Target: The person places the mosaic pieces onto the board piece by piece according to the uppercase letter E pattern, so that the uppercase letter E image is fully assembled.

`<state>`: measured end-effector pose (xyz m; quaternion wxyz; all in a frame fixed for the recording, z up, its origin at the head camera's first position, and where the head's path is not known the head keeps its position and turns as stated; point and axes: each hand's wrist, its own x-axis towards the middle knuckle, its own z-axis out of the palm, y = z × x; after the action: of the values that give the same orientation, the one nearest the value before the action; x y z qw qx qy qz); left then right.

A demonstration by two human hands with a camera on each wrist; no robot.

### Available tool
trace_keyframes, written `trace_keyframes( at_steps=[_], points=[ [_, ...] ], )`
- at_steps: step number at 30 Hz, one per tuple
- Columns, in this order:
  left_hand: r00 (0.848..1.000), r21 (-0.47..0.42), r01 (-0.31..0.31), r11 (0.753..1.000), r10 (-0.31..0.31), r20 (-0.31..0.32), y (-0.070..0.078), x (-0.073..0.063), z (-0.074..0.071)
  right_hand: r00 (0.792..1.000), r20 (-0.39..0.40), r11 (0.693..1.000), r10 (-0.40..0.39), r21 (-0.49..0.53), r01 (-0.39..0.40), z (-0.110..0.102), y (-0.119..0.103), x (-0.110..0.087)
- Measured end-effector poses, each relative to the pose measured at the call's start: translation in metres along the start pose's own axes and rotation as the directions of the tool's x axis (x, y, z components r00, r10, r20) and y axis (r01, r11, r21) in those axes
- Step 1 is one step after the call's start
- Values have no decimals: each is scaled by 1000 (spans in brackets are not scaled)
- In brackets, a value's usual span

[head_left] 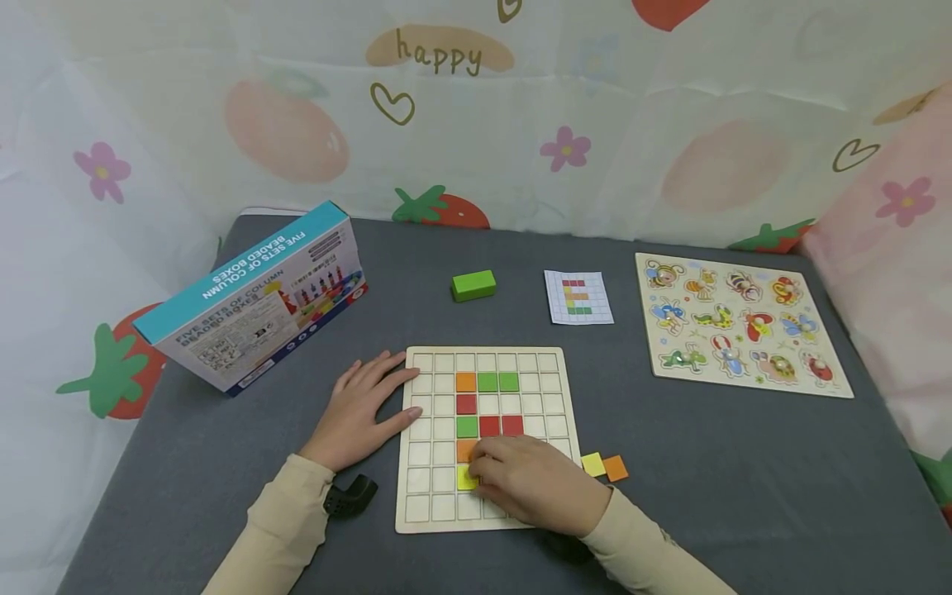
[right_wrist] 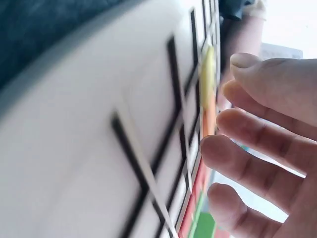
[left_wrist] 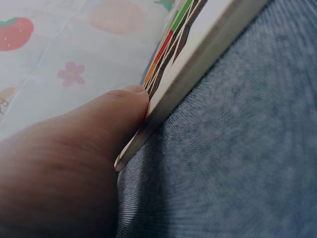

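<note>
A white gridded board [head_left: 431, 506] lies on the table with orange, green, red and yellow square tiles set in its cells. My left hand [head_left: 364, 406] is spread at the board's left side, thumb [left_wrist: 132, 96] against its edge. Over the lower middle of the grid, my right hand [head_left: 531, 483] has its fingertips right at a yellow tile [head_left: 466, 478]. That tile sits below an orange tile [head_left: 464, 450] in the same column. In the right wrist view the fingers [right_wrist: 247, 153] are loosely bent, with nothing showing between them and the thumb.
A loose yellow tile [head_left: 592, 464] and orange tile [head_left: 616, 468] lie right of the board. Beyond it are a green block [head_left: 473, 286] and a pattern card [head_left: 578, 297]. A blue-topped box [head_left: 260, 297] stands at left; an insect picture board [head_left: 744, 322] lies at right.
</note>
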<state>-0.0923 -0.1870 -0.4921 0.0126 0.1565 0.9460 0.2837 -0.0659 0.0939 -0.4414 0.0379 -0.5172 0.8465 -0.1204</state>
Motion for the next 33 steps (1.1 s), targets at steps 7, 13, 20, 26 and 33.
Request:
trace_keyframes(
  at_steps=[7, 13, 20, 26, 33],
  points=[
    [1000, -7, -4, 1000, 4, -4, 0, -1, 0, 989, -105, 995, 103, -10, -104, -13, 14, -31],
    [1000, -9, -9, 1000, 9, -3, 0, -1, 0, 970, -95, 973, 225, -33, -229, -22, 26, -71],
    [1000, -7, 6, 1000, -6, 4, 0, 0, -2, 943, -52, 944, 329, -1, -329, -26, 39, -107],
    [1000, -4, 11, 1000, -11, 6, 0, 0, -1, 928, -29, 929, 371, 9, -371, -24, 44, -117],
    [1000, -9, 7, 1000, -6, 7, 0, 0, 0, 920, -92, 923, 381, -24, -385, -19, 49, -112]
  ],
)
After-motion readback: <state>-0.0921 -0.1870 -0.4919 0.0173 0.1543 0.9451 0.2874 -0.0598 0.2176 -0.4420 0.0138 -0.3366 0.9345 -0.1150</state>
